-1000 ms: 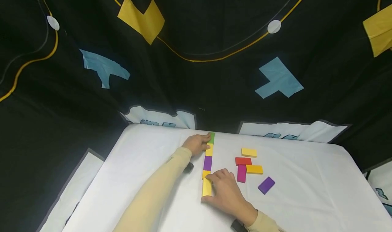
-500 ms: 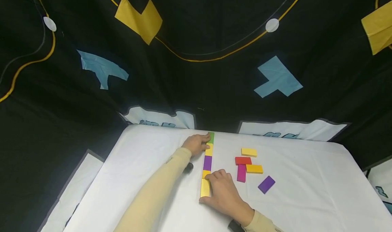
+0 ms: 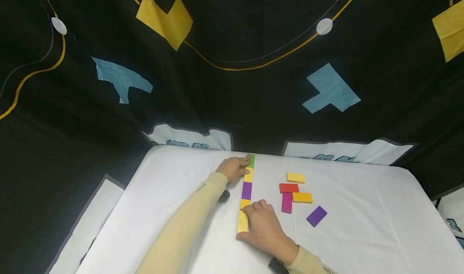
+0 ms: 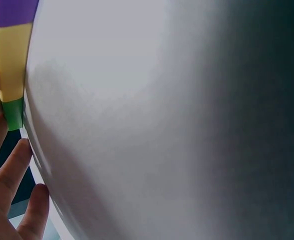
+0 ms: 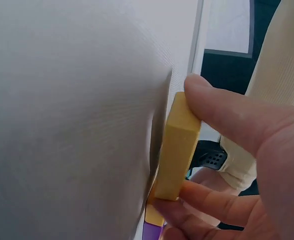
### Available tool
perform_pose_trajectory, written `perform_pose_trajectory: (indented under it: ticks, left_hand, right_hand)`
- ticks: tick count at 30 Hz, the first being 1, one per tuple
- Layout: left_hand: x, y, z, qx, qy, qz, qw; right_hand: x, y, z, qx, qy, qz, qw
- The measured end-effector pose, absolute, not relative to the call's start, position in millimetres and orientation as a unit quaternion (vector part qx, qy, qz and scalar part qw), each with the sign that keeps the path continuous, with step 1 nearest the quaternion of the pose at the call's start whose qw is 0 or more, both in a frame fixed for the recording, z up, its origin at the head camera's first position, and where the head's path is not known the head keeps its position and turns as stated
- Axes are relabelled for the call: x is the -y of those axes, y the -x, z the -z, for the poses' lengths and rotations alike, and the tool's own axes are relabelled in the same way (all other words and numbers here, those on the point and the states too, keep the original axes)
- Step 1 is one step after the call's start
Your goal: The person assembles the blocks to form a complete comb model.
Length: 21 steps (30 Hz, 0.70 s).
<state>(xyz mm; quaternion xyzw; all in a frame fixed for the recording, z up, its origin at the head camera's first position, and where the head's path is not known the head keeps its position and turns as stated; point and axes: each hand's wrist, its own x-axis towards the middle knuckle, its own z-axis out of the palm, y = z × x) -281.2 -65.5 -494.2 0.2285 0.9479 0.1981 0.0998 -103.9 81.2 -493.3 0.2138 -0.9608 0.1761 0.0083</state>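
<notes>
A line of flat blocks runs away across the table: a green block (image 3: 251, 160) at the far end, then a yellow block (image 3: 248, 174), a purple block (image 3: 246, 190), a darker yellow block (image 3: 245, 204) and a near yellow block (image 3: 243, 222). My left hand (image 3: 232, 168) touches the left side of the far end, by the green and yellow blocks; its other fingers (image 4: 36, 207) are spread. With thumb and fingers at opposite ends, my right hand (image 3: 264, 227) pinches the near yellow block. That block hides part of the darker yellow one; I cannot tell whether it overlaps it.
Right of the line lie a yellow block (image 3: 295, 178), a red block (image 3: 288, 188), a magenta block (image 3: 286, 203), an orange-yellow block (image 3: 302, 198) and a tilted purple block (image 3: 317, 216). A white cloth (image 3: 362, 233) covers the table; a black curtain (image 3: 253, 105) hangs behind.
My right hand has shifted the near yellow block slightly left, closer in line with the others. My left hand has stayed at the far end. The head view has moved a little.
</notes>
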Motion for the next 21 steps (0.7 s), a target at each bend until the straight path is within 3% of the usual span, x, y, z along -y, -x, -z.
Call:
perform_pose_trajectory:
  ticks: [21]
  left_hand:
    - [66, 283, 496, -0.949, -0.235, -0.189, 0.093]
  right_hand:
    - [-107, 96, 491, 0.946, -0.265, -0.188, 0.010]
